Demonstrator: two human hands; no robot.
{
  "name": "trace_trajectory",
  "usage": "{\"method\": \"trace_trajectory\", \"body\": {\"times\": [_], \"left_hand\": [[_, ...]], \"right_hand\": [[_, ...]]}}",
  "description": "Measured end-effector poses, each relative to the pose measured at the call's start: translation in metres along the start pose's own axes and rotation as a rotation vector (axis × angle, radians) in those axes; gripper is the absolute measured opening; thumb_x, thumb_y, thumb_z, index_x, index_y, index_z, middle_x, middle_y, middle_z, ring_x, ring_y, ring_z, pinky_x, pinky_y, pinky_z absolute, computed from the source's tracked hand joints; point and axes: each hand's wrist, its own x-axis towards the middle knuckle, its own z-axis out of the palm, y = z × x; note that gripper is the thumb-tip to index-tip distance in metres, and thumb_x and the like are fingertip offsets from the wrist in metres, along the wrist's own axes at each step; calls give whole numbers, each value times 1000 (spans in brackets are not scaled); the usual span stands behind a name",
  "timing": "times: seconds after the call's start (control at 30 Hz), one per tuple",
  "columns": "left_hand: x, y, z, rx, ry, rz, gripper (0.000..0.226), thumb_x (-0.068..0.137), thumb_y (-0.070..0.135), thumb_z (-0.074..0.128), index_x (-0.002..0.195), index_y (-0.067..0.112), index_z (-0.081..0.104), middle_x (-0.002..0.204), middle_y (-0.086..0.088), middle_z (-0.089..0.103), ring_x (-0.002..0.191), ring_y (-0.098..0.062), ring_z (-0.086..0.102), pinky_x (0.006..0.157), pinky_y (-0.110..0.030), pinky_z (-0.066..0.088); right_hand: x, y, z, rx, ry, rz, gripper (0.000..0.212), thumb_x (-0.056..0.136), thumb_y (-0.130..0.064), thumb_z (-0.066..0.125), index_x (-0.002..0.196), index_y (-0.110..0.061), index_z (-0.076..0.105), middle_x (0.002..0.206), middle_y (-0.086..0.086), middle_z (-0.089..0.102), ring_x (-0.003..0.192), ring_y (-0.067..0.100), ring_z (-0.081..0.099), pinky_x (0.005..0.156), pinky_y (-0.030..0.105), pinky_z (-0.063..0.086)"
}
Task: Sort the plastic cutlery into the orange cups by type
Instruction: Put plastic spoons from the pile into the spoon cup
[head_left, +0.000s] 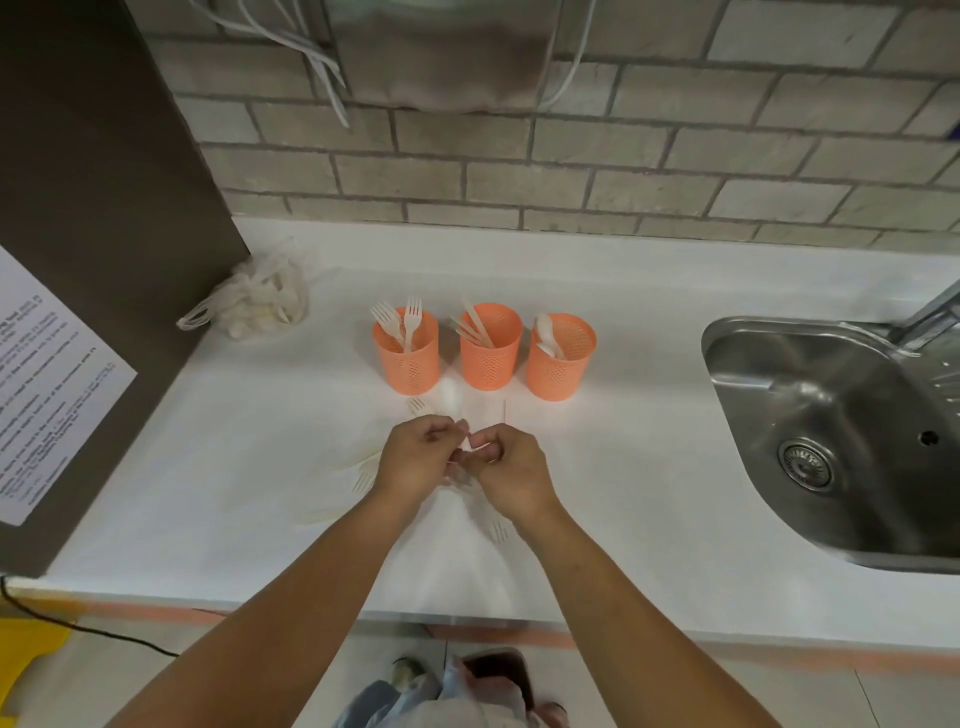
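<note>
1. The left hand (415, 457) and right hand (511, 467) meet over the near middle of the smooth white desk (649, 467). Both pinch one thin pale plastic piece (469, 441), likely to work it apart; I cannot tell its type.
2. Just beyond, three perforated orange plastic cups (490, 358) hold forks (410, 317) left, knives (475, 325) middle, spoons (545, 327) right.
3. Loose pale cutlery (451, 397) lies flat around the hands.

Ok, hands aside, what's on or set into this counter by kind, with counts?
orange cups: 3
plastic bag: 1
sink: 1
white cutlery: too washed out against the counter to count
Total, cutlery excluded: 5
</note>
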Motion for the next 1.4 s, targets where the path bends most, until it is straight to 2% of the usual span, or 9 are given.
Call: {"method": "trace_trajectory", "body": {"times": [0.13,0.33,0.53,0.77,0.83,0.9,1.03,1.17,1.4], "left_hand": [[4,-2,-4,-51,38,-2,18,98,21,71,88,7,76,77,-22,70,66,-22,66,65,-31,58],[3,-6,-12,-19,32,5,13,96,22,74,96,10,78,93,-15,77,75,-18,67,63,-21,56],[5,-8,-18,12,-33,17,11,94,22,76,100,12,76,95,-13,78,77,-18,70,68,-28,56],[8,-7,-28,6,-58,14,14,95,22,76,97,8,77,91,-6,80,77,-17,71,71,-29,55],[10,-8,-30,16,-54,14,13,96,22,75,97,9,77,91,-4,80,77,-16,71,70,-28,55],[13,-8,-31,26,-47,16,11,97,21,73,96,11,77,91,-3,80,77,-16,69,69,-27,55],[18,-7,-28,33,-47,15,15,98,25,72,94,12,78,92,-4,79,75,-14,65,69,-27,54],[23,-4,-20,35,-55,20,16,98,26,71,92,13,78,94,-10,78,73,-17,64,70,-29,56],[23,3,-4,-2,-14,2,16,99,24,68,87,21,78,94,3,81,81,-20,67,70,-31,52]], "right_hand": [[12,4,-9,-219,-19,-108,15,87,-14,70,101,-20,75,85,-10,71,71,-1,63,72,14,48],[47,16,-22,-778,77,-154,27,99,-23,57,123,-17,65,116,12,55,105,32,60,89,35,53],[59,11,-18,-963,5,-125,22,97,-17,58,118,-13,56,113,11,59,102,31,62,80,35,52],[72,4,-23,-459,116,3,33,87,-10,70,116,-16,55,95,3,66,87,24,67,76,27,53],[73,4,-27,-414,160,-51,9,88,-10,69,95,-9,64,80,5,70,70,17,62,66,21,46],[73,6,-32,-399,198,-180,17,90,-13,71,78,-2,68,74,9,71,64,21,59,63,24,42],[65,6,-39,-321,220,-365,13,89,-27,78,84,-15,80,94,-1,75,86,14,67,76,25,52],[40,-7,-44,-113,237,-406,5,94,-15,69,90,-15,72,66,-5,57,60,14,51,62,25,45],[4,-19,-29,419,212,-317,21,96,7,51,99,-5,68,84,19,71,73,29,70,76,36,62]]}}
